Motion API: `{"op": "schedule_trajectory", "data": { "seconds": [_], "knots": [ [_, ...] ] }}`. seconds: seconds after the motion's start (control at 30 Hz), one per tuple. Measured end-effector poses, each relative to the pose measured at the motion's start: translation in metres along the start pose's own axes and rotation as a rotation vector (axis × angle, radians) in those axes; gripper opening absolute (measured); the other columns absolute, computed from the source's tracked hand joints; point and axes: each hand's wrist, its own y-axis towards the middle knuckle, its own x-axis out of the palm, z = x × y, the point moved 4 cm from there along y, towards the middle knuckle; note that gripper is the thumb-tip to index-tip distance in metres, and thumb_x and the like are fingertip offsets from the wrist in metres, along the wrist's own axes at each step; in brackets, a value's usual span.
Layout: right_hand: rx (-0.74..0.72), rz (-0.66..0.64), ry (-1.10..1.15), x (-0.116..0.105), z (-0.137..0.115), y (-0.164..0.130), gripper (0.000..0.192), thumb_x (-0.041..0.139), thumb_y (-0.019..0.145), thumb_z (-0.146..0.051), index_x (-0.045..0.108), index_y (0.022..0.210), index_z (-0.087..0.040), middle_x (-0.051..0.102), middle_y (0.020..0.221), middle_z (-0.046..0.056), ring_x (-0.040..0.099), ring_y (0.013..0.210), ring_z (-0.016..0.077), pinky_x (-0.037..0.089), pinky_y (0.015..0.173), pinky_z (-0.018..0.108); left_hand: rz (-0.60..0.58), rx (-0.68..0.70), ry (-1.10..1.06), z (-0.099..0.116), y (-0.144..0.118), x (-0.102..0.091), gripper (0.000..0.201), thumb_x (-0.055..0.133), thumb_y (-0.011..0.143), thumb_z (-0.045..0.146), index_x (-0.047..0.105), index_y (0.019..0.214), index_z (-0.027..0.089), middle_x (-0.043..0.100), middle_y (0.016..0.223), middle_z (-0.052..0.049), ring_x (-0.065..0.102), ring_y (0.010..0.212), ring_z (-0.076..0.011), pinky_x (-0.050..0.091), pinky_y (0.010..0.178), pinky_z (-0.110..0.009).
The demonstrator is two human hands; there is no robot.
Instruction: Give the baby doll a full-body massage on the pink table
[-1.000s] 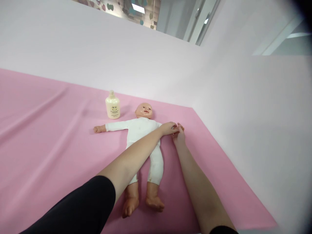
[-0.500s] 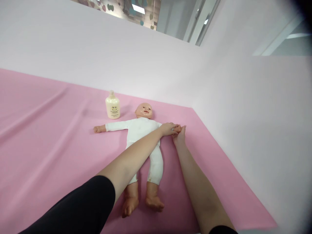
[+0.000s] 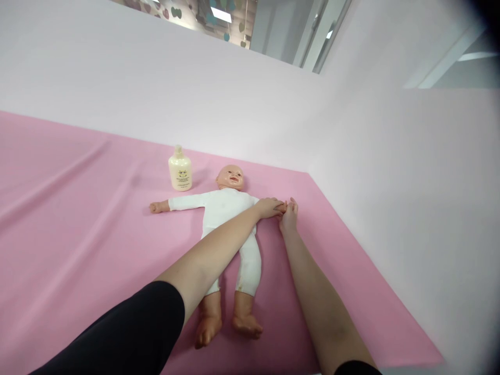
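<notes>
A baby doll in a white body suit lies face up, its arms stretched out to both sides. My left hand reaches across the doll's body and is wrapped round its forearm and wrist on the right. At the end of that arm, my right hand pinches the doll's small hand between thumb and fingers. Most of the doll's hand is hidden by my fingers. My left forearm covers part of the doll's belly and hip.
A cream pump bottle with a printed label stands beside the doll's head. Underneath is a pink cover with a few folds. White walls rise behind and on the right, with a window above.
My right hand's fingers have curled up and closed over the doll's hand, from lying flatter beneath it. My left hand keeps its hold; the doll and bottle stay put.
</notes>
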Motion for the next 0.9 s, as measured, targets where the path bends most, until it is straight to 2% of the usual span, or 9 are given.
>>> {"op": "schedule_trajectory", "data": {
  "seconds": [0.17, 0.37, 0.53, 0.7, 0.83, 0.9],
  "knots": [
    [0.034, 0.024, 0.036, -0.0002, -0.0013, -0.0012, 0.041, 0.05, 0.076, -0.035, 0.042, 0.116, -0.031, 0.054, 0.104, 0.001, 0.057, 0.071, 0.0104, 0.045, 0.05, 0.02, 0.006, 0.004, 0.015, 0.0027, -0.0024, -0.002, 0.042, 0.045, 0.087, 0.042, 0.048, 0.123, 0.022, 0.059, 0.113, -0.007, 0.057, 0.1, -0.0227, 0.043, 0.083, -0.032],
    [0.016, -0.061, 0.1, 0.0035, -0.007, -0.0034, 0.028, 0.049, 0.072, -0.035, 0.05, 0.098, -0.026, 0.054, 0.079, -0.004, 0.055, 0.061, 0.0093, 0.044, 0.048, 0.019, 0.029, 0.019, 0.005, 0.0013, -0.0018, -0.0011, 0.043, 0.043, 0.088, 0.045, 0.046, 0.125, 0.024, 0.06, 0.108, -0.006, 0.058, 0.098, -0.0223, 0.043, 0.082, -0.031],
    [-0.022, -0.036, 0.093, 0.0032, -0.0093, -0.0063, 0.033, 0.052, 0.072, -0.039, 0.052, 0.101, -0.025, 0.055, 0.081, -0.003, 0.055, 0.061, 0.0097, 0.046, 0.047, 0.021, 0.026, 0.004, -0.006, 0.0004, -0.0016, -0.0015, 0.045, 0.041, 0.088, 0.047, 0.044, 0.128, 0.027, 0.059, 0.11, -0.005, 0.058, 0.099, -0.0217, 0.042, 0.083, -0.03],
    [0.007, -0.014, 0.072, 0.0048, -0.0083, -0.0066, 0.036, 0.044, 0.078, -0.046, 0.053, 0.105, -0.024, 0.058, 0.086, -0.001, 0.057, 0.061, 0.0106, 0.047, 0.047, 0.022, 0.02, -0.002, -0.005, 0.0028, -0.0034, -0.0032, 0.044, 0.041, 0.088, 0.047, 0.045, 0.127, 0.027, 0.059, 0.109, -0.006, 0.058, 0.098, -0.022, 0.042, 0.083, -0.03],
    [0.052, -0.01, 0.085, 0.005, -0.0067, -0.0059, 0.032, 0.046, 0.077, -0.042, 0.053, 0.102, -0.024, 0.057, 0.081, -0.002, 0.055, 0.058, 0.0096, 0.046, 0.047, 0.021, 0.042, -0.001, -0.04, 0.002, -0.0032, -0.0034, 0.044, 0.041, 0.088, 0.047, 0.046, 0.127, 0.027, 0.061, 0.11, -0.006, 0.059, 0.096, -0.0213, 0.043, 0.082, -0.03],
    [0.03, -0.02, 0.07, 0.0038, -0.0073, -0.0064, 0.034, 0.051, 0.074, -0.038, 0.05, 0.106, -0.026, 0.057, 0.083, -0.003, 0.055, 0.059, 0.0094, 0.048, 0.048, 0.022, 0.05, 0.017, -0.086, 0.0012, -0.0025, -0.0038, 0.041, 0.038, 0.09, 0.045, 0.048, 0.126, 0.028, 0.062, 0.111, -0.004, 0.059, 0.096, -0.0194, 0.042, 0.082, -0.028]
  ]
}}
